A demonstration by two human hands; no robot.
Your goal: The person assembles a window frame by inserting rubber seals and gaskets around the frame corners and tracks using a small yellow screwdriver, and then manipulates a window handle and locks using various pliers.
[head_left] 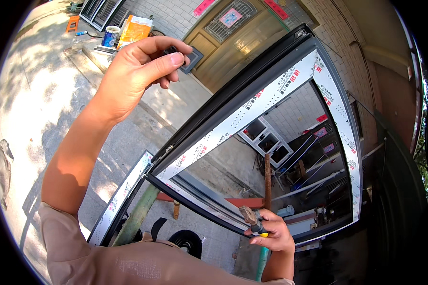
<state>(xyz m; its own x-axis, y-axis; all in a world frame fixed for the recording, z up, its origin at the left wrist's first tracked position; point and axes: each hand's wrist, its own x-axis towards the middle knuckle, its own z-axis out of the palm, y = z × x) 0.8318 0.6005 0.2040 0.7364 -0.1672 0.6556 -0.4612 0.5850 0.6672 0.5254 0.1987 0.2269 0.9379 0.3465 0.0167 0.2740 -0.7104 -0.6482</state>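
My left hand (140,71) is raised beyond the upper left of the window sash. Its thumb and fingers pinch a small black piece (170,50), mostly hidden, whose kind I cannot make out. At the sash's lower edge, my right hand (274,233) grips a hammer (248,216) with a worn metal head and a black and yellow handle. The dark window sash (252,102), covered with printed white protective film, stands tilted in front of me. A second film-covered frame (116,204) meets it at its lower left corner.
Greenish (138,216) and rusty (267,178) pipes stand around the sash. A black coil (186,242) lies on the concrete below. Farther off are an orange bag (135,29), a bucket (110,36), an orange stool (72,23) and a brown door (223,52). A fan (2,171) stands far left.
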